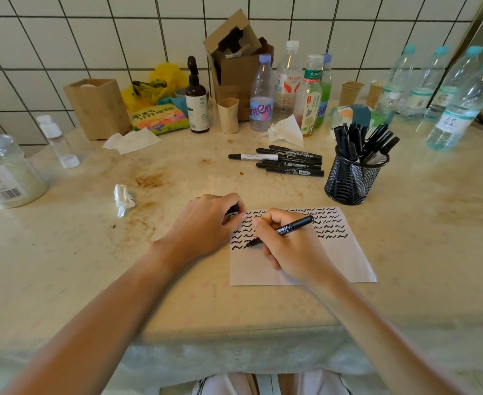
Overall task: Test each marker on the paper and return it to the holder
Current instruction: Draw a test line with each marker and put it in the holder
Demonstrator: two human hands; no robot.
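A: Paper [345, 260] lies on the counter [177, 295] near its front edge, its upper half filled with rows of black squiggles.

B: And the hands?

A: The right hand [288, 249] rests on the paper, fingers [266, 228] clenched round a black marker [284, 230]. The tip points toward 8 o'clock and touches the sheet at the end of the lowest row on the left.

B: The left hand [206, 223]?

A: At 9 o'clock of the right one, at the paper's upper left corner. Its fingers are curled round a small black piece, probably the cap [233, 209]; only an end shows.

B: Where's the holder [354, 178]?

A: Black mesh cup at 1 o'clock of the paper, upright, well apart from the hands, with a bunch of black markers leaning in it.

B: Any others loose?

A: A pile of markers [288, 163] lies flat at 12 o'clock of the paper, just left of the holder, all roughly parallel, tips toward 9 o'clock.

B: Anything behind?

A: Plastic bottles [261, 95], a torn box [234, 61], tissues [287, 131] along the tiled wall [92, 38]; a crumpled tissue [123, 199] at 9 o'clock of the left hand.
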